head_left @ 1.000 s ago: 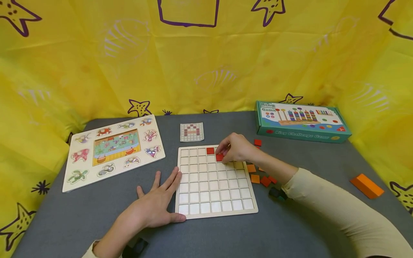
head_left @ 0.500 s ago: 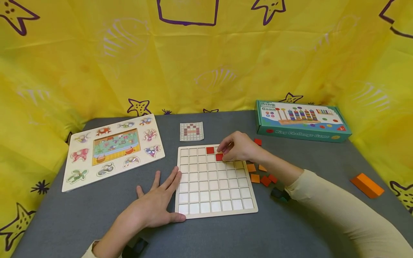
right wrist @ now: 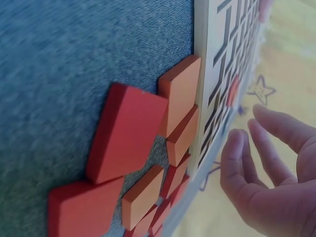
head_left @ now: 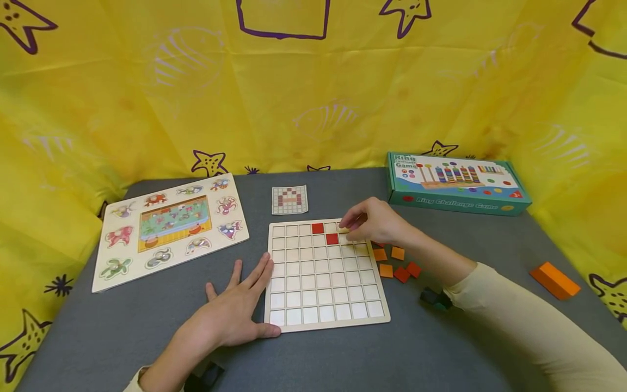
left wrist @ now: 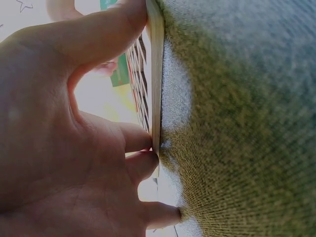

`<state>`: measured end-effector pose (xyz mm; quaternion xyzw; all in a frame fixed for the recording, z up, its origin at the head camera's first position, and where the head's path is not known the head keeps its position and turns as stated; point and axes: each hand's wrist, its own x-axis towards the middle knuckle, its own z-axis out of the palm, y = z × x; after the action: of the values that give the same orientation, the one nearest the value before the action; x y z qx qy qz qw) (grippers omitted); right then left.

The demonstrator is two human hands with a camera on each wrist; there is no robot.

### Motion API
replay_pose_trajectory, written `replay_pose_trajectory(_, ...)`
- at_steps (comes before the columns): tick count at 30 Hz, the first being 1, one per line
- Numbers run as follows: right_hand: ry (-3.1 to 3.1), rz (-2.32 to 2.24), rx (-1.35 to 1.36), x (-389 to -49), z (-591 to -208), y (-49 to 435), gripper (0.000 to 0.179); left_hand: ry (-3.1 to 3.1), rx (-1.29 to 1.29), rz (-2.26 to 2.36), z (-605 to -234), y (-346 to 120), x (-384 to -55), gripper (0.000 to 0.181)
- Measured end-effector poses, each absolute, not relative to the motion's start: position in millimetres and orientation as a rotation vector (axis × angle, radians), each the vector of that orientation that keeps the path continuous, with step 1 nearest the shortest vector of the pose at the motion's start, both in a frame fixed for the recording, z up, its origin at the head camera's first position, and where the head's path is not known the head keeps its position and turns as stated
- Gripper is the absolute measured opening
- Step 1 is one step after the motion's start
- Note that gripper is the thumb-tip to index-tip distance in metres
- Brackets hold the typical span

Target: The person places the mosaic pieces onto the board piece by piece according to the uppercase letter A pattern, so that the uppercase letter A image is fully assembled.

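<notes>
A pale wooden grid board (head_left: 315,329) lies on the grey table, with two red square tiles (head_left: 332,239) set in neighbouring rows near its far edge. My left hand (head_left: 234,317) rests at the board's left side, fingers spread and mostly straight, thumb on the near corner; the left wrist view shows fingertips against the board's edge (left wrist: 157,89). Over the far right part of the board hovers my right hand (head_left: 374,220). In the right wrist view, nothing shows between its loosely bent fingers (right wrist: 269,150). Loose red tiles (right wrist: 126,133) and orange tiles (right wrist: 180,94) lie along the board's right side.
Behind the board lies a small pattern card (head_left: 289,200). A sea-animal peg puzzle (head_left: 128,261) is at the left, a green Ring Challenge Game box (head_left: 458,204) at the back right. An orange block (head_left: 555,280) sits at the far right. A yellow curtain (head_left: 274,98) surrounds the table.
My right hand has let go of the second red tile, which stays on the board, and has moved slightly to the right. The left hand has stayed in place.
</notes>
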<state>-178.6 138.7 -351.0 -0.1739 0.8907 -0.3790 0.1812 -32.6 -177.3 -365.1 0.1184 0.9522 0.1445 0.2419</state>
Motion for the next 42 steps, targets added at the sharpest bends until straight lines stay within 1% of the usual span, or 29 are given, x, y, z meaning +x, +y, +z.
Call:
replay_pose_trajectory(19, 2.563, -1.041, -0.471, -173.1, -348.2, 173.7, 0.023, 2.613, 0.332, 0.378, -363.4, -175.9, -33.0, 0.128)
replay_pose_trajectory(26, 2.615, -1.002, -0.413, -171.2, -350.0, 190.9, 0.027, 2.611, 0.352, 0.379, -362.0, -176.7, -33.0, 0.128)
replay_pose_trajectory(36, 2.623, -0.971, -0.369, -166.9, -354.4, 215.4, 0.025, 2.612, 0.363, 0.388, -362.8, -177.7, -31.5, 0.126)
replay_pose_trajectory(42, 2.591, -0.978, -0.315, -164.7, -356.9, 225.9, 0.030, 2.609, 0.359, 0.388, -364.2, -178.0, -32.0, 0.127)
